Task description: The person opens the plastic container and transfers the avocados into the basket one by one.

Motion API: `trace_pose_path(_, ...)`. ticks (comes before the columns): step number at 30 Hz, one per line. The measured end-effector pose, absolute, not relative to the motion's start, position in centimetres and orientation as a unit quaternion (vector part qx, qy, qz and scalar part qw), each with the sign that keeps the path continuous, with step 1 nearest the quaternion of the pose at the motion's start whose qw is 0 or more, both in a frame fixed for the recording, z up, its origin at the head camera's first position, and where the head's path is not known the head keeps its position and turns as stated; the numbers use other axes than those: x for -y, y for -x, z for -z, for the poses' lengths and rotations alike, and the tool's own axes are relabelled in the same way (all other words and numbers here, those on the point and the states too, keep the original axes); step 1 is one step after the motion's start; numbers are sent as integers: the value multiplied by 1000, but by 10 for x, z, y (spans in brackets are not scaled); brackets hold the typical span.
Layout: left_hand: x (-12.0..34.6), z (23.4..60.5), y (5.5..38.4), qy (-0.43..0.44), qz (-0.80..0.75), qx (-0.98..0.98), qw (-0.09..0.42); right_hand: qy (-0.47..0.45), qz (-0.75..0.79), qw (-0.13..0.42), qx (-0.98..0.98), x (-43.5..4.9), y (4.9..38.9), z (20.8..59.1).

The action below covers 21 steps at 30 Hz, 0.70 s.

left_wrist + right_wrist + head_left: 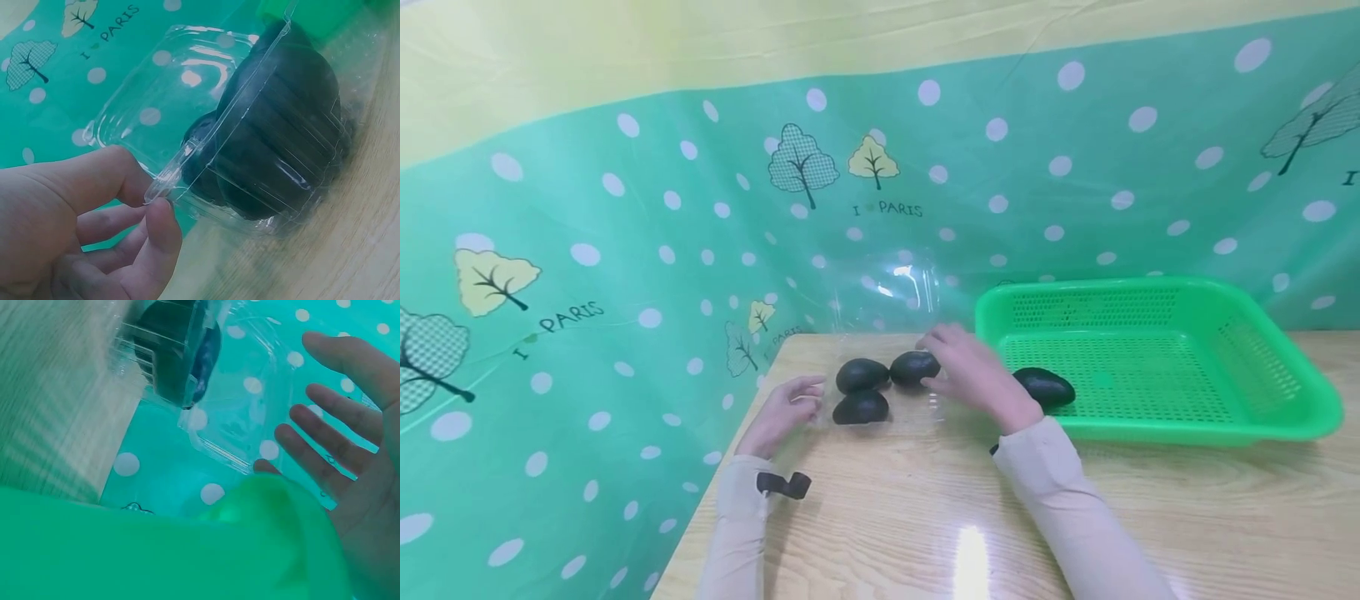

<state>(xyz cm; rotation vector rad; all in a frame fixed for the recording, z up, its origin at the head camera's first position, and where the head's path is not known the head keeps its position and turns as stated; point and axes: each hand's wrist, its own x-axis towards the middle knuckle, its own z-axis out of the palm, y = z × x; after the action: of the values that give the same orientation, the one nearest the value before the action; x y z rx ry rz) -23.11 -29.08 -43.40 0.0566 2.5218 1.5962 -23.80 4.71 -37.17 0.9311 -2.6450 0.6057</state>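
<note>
A clear plastic clamshell box (880,312) stands on the table with its lid raised at the back. Inside it lie three dark avocados, two at the left (861,375) and one at the right (912,368). My left hand (781,417) pinches the box's left rim between thumb and forefinger, as the left wrist view shows. On the other side, my right hand (973,371) is held over the box's right edge, partly covering the right avocado in the head view. Its fingers (331,440) are spread with nothing between them in the right wrist view.
A green plastic basket (1157,429) with perforated walls stands right of the box, close to my right forearm. One more avocado (1047,388) lies at its near left end. A polka-dotted cloth (1037,183) hangs behind the wooden table (865,517) and along its left.
</note>
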Motion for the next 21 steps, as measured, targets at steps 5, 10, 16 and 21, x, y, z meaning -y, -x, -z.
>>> trace_pose_path(5,291,433,231,-25,-528,-845,77,-334,-191,155,910,-38,243,377)
trace_pose_path(10,294,434,229,-11,-519,-852,75,-341,-193,140,909,-27,244,381)
trace_pose_path(16,293,436,231,-14,-535,-841,80,-331,-207,129,911,-21,245,384)
trace_pose_path(21,292,435,230,-10,-536,-840,77,-326,-200,128,915,-16,249,387)
